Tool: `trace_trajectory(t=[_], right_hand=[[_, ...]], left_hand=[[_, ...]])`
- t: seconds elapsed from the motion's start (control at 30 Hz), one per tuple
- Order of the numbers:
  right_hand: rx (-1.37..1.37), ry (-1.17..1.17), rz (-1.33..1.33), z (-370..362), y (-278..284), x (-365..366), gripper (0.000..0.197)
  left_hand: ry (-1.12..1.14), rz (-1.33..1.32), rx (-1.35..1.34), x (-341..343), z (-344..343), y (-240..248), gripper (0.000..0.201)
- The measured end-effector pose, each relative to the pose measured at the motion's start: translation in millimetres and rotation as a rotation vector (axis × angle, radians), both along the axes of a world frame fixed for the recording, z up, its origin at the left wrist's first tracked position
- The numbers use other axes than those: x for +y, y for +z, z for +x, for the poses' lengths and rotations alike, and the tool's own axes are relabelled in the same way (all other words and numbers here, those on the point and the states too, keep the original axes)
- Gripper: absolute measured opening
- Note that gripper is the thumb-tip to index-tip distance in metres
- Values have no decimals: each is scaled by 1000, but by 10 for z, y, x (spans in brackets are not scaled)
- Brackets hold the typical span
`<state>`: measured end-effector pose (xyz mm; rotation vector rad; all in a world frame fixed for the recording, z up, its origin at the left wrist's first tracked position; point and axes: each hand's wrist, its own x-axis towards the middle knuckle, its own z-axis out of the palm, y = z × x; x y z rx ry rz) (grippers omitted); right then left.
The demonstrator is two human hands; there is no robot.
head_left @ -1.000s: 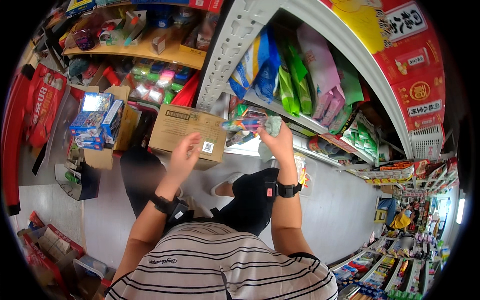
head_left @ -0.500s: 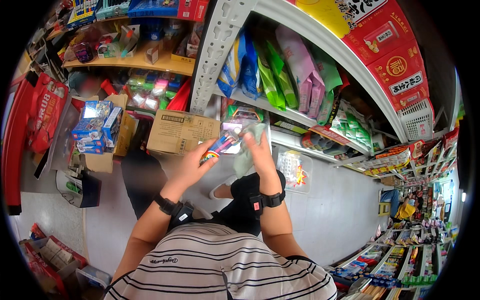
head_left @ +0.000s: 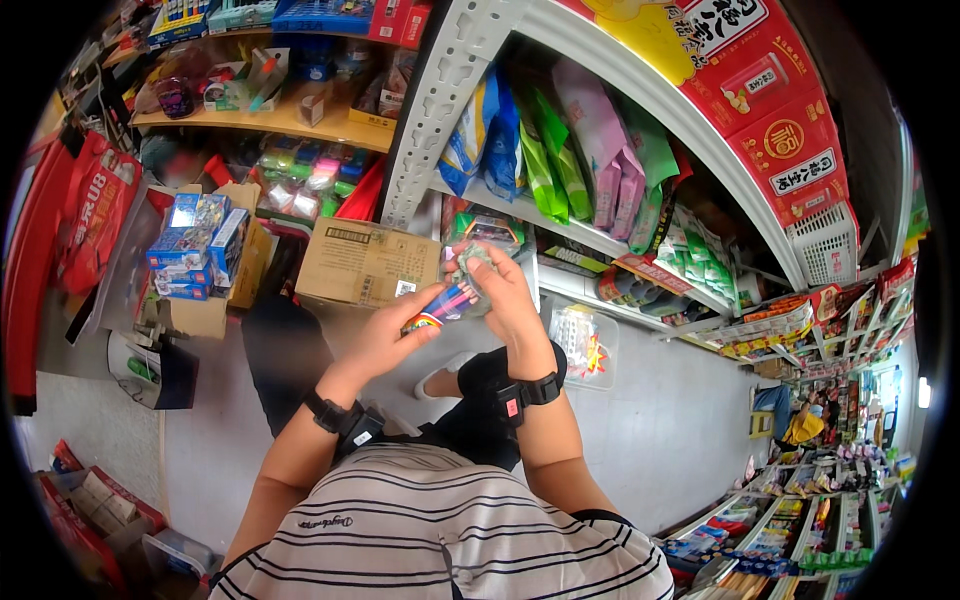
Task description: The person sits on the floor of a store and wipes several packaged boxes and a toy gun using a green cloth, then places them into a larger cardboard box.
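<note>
My left hand is closed round the lower part of a small clear pack with blue and pink inside and a rainbow-coloured base. What the pack contains is too small to tell. My right hand grips a crumpled grey-green cloth, bunched over the pack's far end. Beyond both hands sits a closed brown cardboard box, with a dark boxed item on the low shelf to its right.
On the left, an open carton holds blue boxes. A white metal shelf bears upright blue, green and pink bags. A clear plastic tub stands on the floor to the right. Farther right, a person in yellow is in the aisle.
The cloth hung down loosely beside the pack; it is now bunched up against the pack's far end. My right hand has moved left, close to my left hand.
</note>
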<state>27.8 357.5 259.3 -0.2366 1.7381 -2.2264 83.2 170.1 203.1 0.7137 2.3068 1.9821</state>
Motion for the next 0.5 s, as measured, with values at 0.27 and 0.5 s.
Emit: trace_trajectory(t=[0.27, 0.5], right_hand=[[-35, -44, -177, 41, -57, -165, 37], [640, -138, 498, 288, -349, -617, 63]], left_hand=[[-108, 280, -320, -53, -22, -77, 56], [208, 457, -322, 48, -230, -354, 54]])
